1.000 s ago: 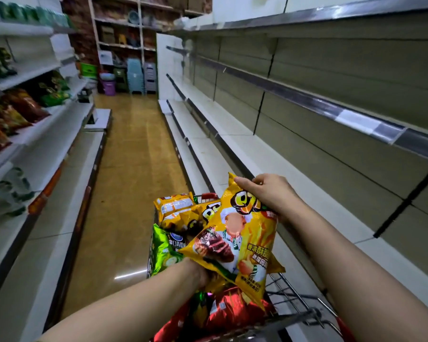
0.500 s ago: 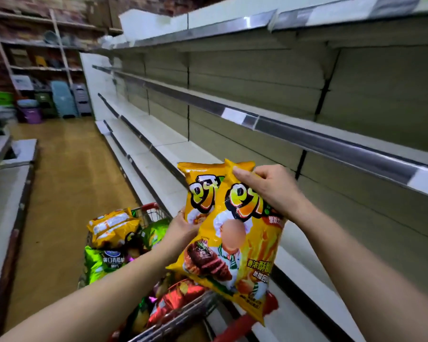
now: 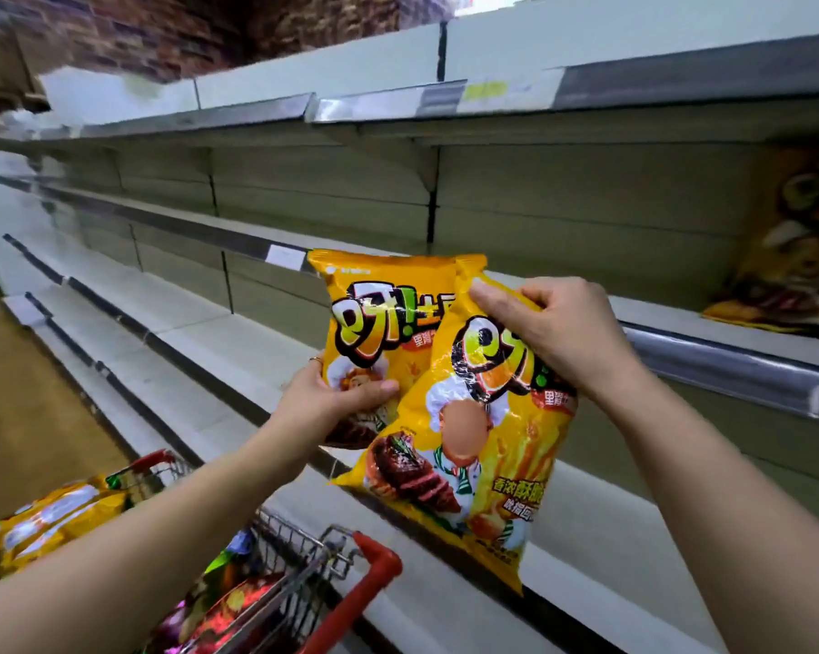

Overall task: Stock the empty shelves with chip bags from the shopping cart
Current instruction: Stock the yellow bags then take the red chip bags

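I hold two yellow chip bags up in front of the bare shelves. My right hand (image 3: 558, 337) pinches the top of the front chip bag (image 3: 464, 446), which hangs tilted. My left hand (image 3: 332, 398) grips the lower part of the rear chip bag (image 3: 374, 313), half hidden behind the front one. Both bags are level with the middle shelf (image 3: 218, 228). The shopping cart (image 3: 350, 582), wire with red trim, sits at the lower left with several more bags inside.
One yellow chip bag (image 3: 794, 247) stands blurred on the middle shelf at the far right. An upper shelf (image 3: 398, 106) and lower shelves (image 3: 171, 351) run leftwards. Loose yellow bags (image 3: 48, 521) lie on top of the cart. The brown aisle floor (image 3: 15, 417) lies left.
Both hands have lifted the two bags up out of the cart and towards the shelves. My view has swung right, so the aisle and the left-hand shelving have dropped out of sight.
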The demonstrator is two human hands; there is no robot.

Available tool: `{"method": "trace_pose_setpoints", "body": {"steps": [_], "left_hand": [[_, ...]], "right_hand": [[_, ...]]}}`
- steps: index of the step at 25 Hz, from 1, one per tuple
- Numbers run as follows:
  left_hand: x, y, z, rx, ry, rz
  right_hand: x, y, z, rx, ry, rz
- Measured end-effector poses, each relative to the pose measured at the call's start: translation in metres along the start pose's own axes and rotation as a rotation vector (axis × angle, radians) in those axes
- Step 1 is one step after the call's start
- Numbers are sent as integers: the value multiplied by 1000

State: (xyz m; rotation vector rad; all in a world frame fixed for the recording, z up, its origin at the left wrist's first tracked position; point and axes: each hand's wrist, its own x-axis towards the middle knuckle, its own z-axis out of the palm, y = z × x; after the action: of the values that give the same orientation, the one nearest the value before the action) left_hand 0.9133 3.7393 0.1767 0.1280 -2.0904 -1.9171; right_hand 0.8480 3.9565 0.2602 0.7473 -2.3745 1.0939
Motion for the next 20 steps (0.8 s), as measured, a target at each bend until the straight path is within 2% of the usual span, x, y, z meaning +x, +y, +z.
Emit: {"method": "trace_pose_setpoints", "body": {"steps": [14,20], "left_hand": [[17,62,55,-7,-508,104],[17,89,111,-76,-710,108]], "right_hand": [[-58,-24,-102,-274,377,252],[-82,-19,-151,-316,437,316]]}}
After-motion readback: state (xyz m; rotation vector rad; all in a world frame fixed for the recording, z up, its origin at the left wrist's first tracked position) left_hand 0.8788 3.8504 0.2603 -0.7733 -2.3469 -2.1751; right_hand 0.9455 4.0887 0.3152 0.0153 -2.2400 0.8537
